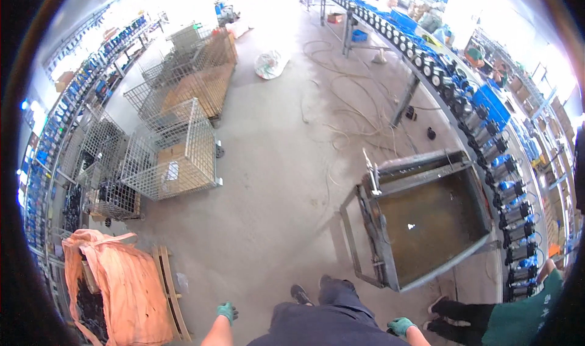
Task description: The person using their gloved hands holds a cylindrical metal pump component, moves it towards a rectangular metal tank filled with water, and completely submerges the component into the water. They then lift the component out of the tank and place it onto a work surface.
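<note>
My left hand [227,312], in a green glove, hangs at my left side with its fingers loosely apart and nothing seen in it. On my other side, my right hand [400,326] wears a matching glove. Its fingers are curled, and a small dark bit shows at their edge, too small to name. Neither hand touches the things around. Ahead of my right hand stands a metal-framed tank [390,271] of murky brown water. Left of my left hand are a wooden pallet [167,285] and a large orange sack [131,294], open at one side over something dark.
Wire mesh cages [177,154] on wheels stand at left. A long conveyor line [426,66] carrying several motor-like parts curves along the right. Hoses [347,72] lie looped on the floor beside it. A co-worker in a green shirt [527,312] is close on my right. A white bag [270,64] lies ahead.
</note>
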Tool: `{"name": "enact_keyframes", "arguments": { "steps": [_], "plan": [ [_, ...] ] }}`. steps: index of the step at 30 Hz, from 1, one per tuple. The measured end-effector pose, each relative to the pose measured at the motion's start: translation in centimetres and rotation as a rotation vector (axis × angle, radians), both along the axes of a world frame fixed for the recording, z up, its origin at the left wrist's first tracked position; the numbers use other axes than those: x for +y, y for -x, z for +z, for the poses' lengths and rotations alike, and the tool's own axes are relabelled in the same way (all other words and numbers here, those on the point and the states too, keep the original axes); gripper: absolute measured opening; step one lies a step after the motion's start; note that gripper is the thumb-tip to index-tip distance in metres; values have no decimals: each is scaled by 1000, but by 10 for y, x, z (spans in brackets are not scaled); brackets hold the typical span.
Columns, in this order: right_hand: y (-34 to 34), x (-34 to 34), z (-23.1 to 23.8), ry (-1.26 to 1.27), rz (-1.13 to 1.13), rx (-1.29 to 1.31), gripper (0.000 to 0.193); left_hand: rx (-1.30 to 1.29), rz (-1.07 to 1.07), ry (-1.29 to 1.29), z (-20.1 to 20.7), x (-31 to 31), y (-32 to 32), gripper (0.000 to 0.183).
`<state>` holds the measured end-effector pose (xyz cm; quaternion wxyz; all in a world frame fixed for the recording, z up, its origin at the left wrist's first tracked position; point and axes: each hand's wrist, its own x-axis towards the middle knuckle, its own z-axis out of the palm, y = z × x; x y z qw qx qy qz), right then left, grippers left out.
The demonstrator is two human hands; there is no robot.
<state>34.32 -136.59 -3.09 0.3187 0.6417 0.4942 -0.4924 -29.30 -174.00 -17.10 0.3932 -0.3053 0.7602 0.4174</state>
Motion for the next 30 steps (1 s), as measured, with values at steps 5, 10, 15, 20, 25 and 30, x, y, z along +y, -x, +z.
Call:
{"name": "enact_keyframes", "arguments": {
  "steps": [5, 10, 15, 20, 25, 30],
  "plan": [
    [160, 111, 31, -322, 608, 232, 30, 230, -178, -324, 27, 124, 65, 36],
    [440, 187, 90, -178, -325, 1030, 39, 414, -599, -653, 204, 309, 96, 40],
    [636, 209, 157, 200, -259, 1657, 53, 506, -824, -768, 297, 406, 137, 36],
    [703, 244, 188, 384, -264, 1690, 54, 617, -540, -784, 332, 457, 172, 32],
    [729, 282, 187, 493, -449, 1765, 52, 491, -569, -794, 348, 505, 206, 33],
    [756, 303, 189, 494, -504, 1751, 49, 626, -348, -705, 302, 562, 269, 30]
  ]
}}
